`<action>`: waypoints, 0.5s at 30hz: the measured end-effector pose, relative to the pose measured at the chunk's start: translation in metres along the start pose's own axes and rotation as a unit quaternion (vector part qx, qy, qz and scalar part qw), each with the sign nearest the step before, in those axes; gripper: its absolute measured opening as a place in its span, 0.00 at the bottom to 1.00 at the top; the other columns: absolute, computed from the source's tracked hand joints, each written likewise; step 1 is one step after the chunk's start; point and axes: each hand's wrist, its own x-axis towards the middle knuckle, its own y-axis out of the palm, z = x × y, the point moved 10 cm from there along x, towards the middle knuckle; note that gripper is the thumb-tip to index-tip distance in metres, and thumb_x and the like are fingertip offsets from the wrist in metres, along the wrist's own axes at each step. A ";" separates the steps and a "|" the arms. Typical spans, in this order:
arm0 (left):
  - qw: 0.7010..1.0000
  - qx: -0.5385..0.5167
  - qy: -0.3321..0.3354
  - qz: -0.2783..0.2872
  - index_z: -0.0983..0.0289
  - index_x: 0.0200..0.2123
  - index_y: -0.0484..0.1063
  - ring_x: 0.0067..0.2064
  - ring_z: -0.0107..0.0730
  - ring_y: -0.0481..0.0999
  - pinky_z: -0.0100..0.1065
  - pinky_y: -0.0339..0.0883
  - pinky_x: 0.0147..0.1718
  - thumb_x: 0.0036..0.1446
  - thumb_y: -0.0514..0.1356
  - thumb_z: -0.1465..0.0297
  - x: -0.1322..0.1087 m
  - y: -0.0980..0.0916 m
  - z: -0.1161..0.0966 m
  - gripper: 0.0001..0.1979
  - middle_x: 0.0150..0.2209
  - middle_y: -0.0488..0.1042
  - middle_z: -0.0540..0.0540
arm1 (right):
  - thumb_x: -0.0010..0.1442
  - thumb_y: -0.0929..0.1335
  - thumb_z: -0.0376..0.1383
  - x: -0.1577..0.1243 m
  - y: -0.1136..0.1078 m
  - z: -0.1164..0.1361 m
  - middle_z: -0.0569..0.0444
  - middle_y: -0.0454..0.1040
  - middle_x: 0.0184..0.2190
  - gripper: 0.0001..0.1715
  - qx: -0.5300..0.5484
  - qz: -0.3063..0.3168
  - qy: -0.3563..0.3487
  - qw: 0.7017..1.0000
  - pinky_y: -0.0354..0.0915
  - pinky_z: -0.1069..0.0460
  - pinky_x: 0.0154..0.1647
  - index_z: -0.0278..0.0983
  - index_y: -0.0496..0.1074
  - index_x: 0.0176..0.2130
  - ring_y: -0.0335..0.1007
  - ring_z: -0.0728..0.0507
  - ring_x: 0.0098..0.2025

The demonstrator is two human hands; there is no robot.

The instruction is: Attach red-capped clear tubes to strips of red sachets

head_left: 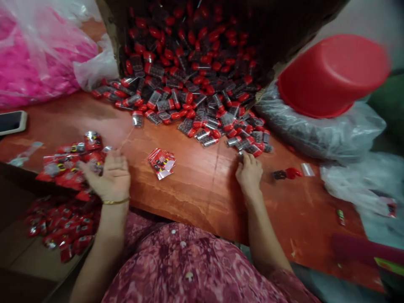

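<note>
My left hand is turned palm up with its fingers stretched out, and nothing lies in it. It is beside a heap of red printed packets at the table's left front edge. My right hand has curled fingers at the near edge of a big pile of small clear bottles with red caps. A shiny bit shows at its fingertips, too small to name. Between the hands, a small stack of flat red printed cards lies on the wooden table.
Behind the pile, an open carton spills bottles. A red bucket sits upside down on a filled plastic bag. Pink pieces fill a bag at left, near a phone. More red packets lie below the table edge.
</note>
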 end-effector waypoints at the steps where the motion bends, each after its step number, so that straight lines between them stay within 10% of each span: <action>1: 0.999 0.040 -0.016 0.010 0.63 0.33 0.73 0.52 0.30 0.72 0.31 0.66 0.48 0.57 0.45 0.48 -0.005 0.003 0.011 0.28 0.45 0.77 0.55 | 0.55 0.59 0.28 -0.003 0.010 0.013 0.36 0.70 0.48 0.21 0.028 0.027 -0.049 0.998 0.60 0.36 0.49 0.32 0.68 0.48 0.64 0.33 0.50; 5: 0.935 0.323 0.079 0.123 0.61 0.36 0.75 0.48 0.39 0.75 0.41 0.64 0.50 0.47 0.63 0.59 -0.021 0.037 0.039 0.15 0.44 0.77 0.58 | 0.55 0.56 0.24 -0.026 0.029 0.079 0.47 0.73 0.48 0.21 0.144 0.100 -0.206 0.963 0.57 0.36 0.56 0.38 0.70 0.42 0.61 0.38 0.57; 10: 0.684 0.632 0.283 0.230 0.57 0.31 0.79 0.62 0.55 0.56 0.56 0.43 0.59 0.42 0.67 0.63 -0.039 0.074 0.047 0.10 0.54 0.71 0.57 | 0.53 0.59 0.25 -0.038 0.020 0.115 0.47 0.72 0.49 0.19 0.193 0.079 -0.233 0.950 0.54 0.32 0.58 0.38 0.72 0.40 0.57 0.37 0.60; 15: 0.629 0.687 0.287 0.224 0.55 0.31 0.79 0.61 0.55 0.60 0.58 0.44 0.57 0.50 0.61 0.64 -0.032 0.071 0.051 0.07 0.51 0.74 0.55 | 0.55 0.63 0.29 -0.042 0.000 0.130 0.47 0.75 0.42 0.10 0.254 0.030 -0.210 0.944 0.60 0.37 0.55 0.39 0.72 0.36 0.69 0.40 0.50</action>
